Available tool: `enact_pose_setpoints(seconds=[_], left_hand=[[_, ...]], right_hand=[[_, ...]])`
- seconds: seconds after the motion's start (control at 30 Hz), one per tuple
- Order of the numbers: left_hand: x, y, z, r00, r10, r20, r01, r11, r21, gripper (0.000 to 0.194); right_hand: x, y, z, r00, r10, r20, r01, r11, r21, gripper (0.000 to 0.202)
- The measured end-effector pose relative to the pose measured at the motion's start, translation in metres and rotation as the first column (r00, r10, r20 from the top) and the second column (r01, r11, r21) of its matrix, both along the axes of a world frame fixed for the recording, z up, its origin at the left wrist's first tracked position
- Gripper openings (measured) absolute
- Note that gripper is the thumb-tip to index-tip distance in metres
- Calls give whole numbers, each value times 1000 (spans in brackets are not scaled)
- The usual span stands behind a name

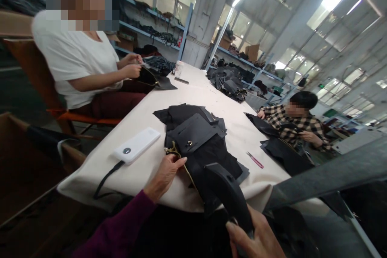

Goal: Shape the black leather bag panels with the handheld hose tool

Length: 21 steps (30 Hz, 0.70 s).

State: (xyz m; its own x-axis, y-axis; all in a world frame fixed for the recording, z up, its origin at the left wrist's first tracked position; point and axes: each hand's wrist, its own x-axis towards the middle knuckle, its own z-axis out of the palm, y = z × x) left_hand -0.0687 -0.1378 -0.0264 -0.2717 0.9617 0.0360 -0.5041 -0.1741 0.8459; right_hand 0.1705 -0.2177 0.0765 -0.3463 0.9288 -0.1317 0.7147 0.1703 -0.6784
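Note:
My left hand is closed, thumb against fingers, on the edge of a black fabric piece, where a gold-toothed zipper runs. Its brassy end lies just above my fingertips. My right hand is wrapped around the handle of a black curved handheld tool, whose exact kind I cannot make out. The tool's wide head is over the lower right of the black fabric. Beneath and beyond lies a stack of black fabric pieces, the top one with a small metal ring fitting.
A white power bank with a black cable lies left on the cream-covered table. Pink-handled snips lie to the right. Two people work at the table, left and right. A metal post crosses at right. Black pieces are heaped farther back.

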Motion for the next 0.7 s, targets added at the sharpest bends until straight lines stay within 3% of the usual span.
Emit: enact_pose_setpoints(seconds=[0.13, 0.27, 0.4, 0.7], left_hand=[[6, -11, -1, 995, -24, -96, 28, 999, 35, 31], [8, -19, 3, 972, 18, -236, -5, 998, 58, 28], [11, -27, 4, 971, 27, -236, -9, 997, 79, 27], [15, -40, -3, 971, 27, -239, -10, 997, 71, 27]], right_hand=[[-21, 3, 7, 992, 53, -112, -64, 993, -97, 22], [-35, 4, 2, 977, 92, -191, -104, 993, -54, 14], [-44, 10, 1, 955, 142, -259, -157, 987, -41, 14], [-39, 14, 24, 969, 87, -229, -60, 991, 123, 20]])
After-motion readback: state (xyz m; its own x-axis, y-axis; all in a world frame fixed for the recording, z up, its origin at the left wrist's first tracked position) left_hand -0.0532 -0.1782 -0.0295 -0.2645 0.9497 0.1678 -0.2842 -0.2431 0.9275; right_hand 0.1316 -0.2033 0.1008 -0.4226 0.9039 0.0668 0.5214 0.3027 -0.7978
